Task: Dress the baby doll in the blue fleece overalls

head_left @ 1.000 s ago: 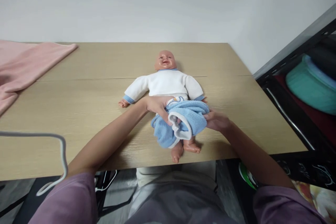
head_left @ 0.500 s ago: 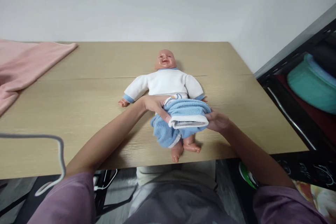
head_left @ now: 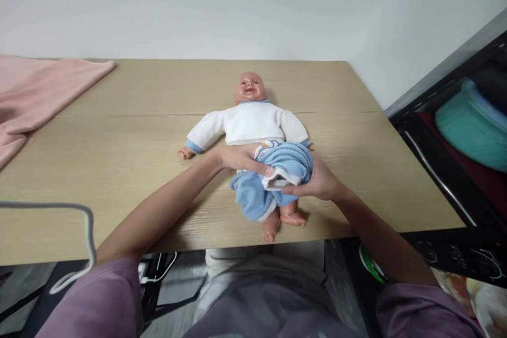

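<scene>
Between the left hand point(head_left: 242, 158) and the right hand point(head_left: 322, 182), a blue terry-cloth garment point(head_left: 289, 158) is gathered in folds above the lower body of a baby doll point(head_left: 253, 119). The left hand grips the near-left side of the gathered fabric; its thumb lies on the white hem point(head_left: 273, 184), and its fingers are largely concealed by the cloth. The right hand grips the opposite side, thumb across the front near the same hem, fingers behind the folds. A white printed patch point(head_left: 266, 145) shows just forward of the left hand.

Below both hands, a blue leg section point(head_left: 253, 200) with white edging covers the doll's legs; its connection to the gathered portion cannot be determined. Nearer the person, the doll's bare feet point(head_left: 271, 228) project from beneath it.

Forward of both hands, the doll lies face up on the tabletop point(head_left: 138, 153), head point(head_left: 250, 87) pointing away from the person. It wears a white long-sleeved top point(head_left: 255, 127) with blue collar and cuffs. One cuff point(head_left: 194, 146) is located near the left hand, on its outer side.

Well left of the left hand, a pink cloth point(head_left: 51, 87) covers the tabletop corner. Well right of the right hand, a teal basin point(head_left: 471, 127) occupies a black rack point(head_left: 430, 166).
</scene>
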### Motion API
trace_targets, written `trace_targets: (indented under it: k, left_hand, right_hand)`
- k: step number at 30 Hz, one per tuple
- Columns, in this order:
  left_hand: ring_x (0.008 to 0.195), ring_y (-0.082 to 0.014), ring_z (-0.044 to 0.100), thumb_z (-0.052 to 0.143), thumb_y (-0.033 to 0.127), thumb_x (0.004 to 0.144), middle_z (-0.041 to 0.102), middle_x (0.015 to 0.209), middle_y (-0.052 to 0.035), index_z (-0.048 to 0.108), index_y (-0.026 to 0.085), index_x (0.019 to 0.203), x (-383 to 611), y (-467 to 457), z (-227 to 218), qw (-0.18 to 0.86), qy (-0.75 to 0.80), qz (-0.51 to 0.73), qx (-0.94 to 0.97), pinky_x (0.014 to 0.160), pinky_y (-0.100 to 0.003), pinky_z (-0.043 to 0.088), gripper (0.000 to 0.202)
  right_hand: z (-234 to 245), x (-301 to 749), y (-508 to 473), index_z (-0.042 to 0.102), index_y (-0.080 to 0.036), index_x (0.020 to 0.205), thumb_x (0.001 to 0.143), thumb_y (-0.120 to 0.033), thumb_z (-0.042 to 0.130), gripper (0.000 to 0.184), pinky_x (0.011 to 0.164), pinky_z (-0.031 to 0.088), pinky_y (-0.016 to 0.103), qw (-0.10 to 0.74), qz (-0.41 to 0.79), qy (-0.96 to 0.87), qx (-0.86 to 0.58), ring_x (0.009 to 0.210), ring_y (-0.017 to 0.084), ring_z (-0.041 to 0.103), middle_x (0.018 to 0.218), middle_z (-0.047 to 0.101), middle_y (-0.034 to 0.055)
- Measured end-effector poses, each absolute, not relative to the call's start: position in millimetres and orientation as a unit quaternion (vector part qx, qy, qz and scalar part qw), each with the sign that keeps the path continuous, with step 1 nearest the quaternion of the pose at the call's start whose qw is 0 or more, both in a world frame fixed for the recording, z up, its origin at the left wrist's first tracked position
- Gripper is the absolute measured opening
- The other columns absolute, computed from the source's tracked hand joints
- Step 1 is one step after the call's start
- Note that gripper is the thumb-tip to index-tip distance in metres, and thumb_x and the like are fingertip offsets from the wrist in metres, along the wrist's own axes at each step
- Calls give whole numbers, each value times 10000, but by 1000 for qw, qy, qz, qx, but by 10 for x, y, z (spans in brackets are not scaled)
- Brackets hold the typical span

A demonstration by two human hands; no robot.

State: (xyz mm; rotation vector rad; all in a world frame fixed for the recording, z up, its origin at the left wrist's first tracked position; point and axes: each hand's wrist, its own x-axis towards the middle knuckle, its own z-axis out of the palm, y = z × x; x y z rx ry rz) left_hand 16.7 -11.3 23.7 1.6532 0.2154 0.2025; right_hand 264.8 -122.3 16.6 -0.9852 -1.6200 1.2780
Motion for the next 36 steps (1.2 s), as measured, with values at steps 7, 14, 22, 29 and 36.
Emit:
trace_targets:
  k: [7, 14, 22, 29, 36]
  left_hand:
    - [862, -207, 746, 907, 718, 920, 807, 883, -43, 811, 178, 956, 219, -190, 390, 657, 108, 52, 744, 871, -318, 653, 550]
    - [810, -198, 723, 891, 344, 846, 799, 915, -4, 765, 200, 1035, 359, -521, 508, 557, 112, 44, 822, 732, -290, 555, 268]
    - [626, -210, 580, 821, 352, 894, 659, 704, -20, 629, 238, 800, 472, -897, 665, 294, 225, -36, 928, 643, -357, 359, 242]
    - [969, -346, 813, 770, 238, 926, 847, 1088, -153, 755, 166, 1159, 459, -1026, 815, 212, 231, -120, 942, 750, -379, 516, 244]
    - [1081, -358, 834, 773, 344, 1004, 863, 1224, -176, 748, 151, 1310, 394, -991, 730, 164, 242, -171, 941, 833, -401, 551, 364]
  right_hand:
    - [157, 2739, -1454, 657, -270, 1231, 929, -297, 826, 348, 874, 605, 348, 441, 451, -603, -489, 943, 237, 687, 1048, 724, 14]
    - [216, 2552, -2246, 656, -285, 1224, 898, -369, 844, 386, 759, 574, 376, 369, 418, -546, -625, 882, 278, 672, 985, 740, 37]
    - [83, 2262, -2753, 598, -327, 1026, 820, -349, 820, 303, 697, 533, 422, 367, 222, -587, -687, 759, 300, 629, 806, 669, 13]
    - [-284, 1926, -3037, 635, -287, 1374, 929, -505, 827, 531, 853, 695, 550, 360, 285, -563, -687, 999, 408, 783, 1122, 797, 158]
    - [-533, 1915, -2954, 620, -267, 1245, 953, -309, 770, 331, 778, 653, 470, 428, 82, -617, -655, 877, 325, 746, 963, 732, 62]
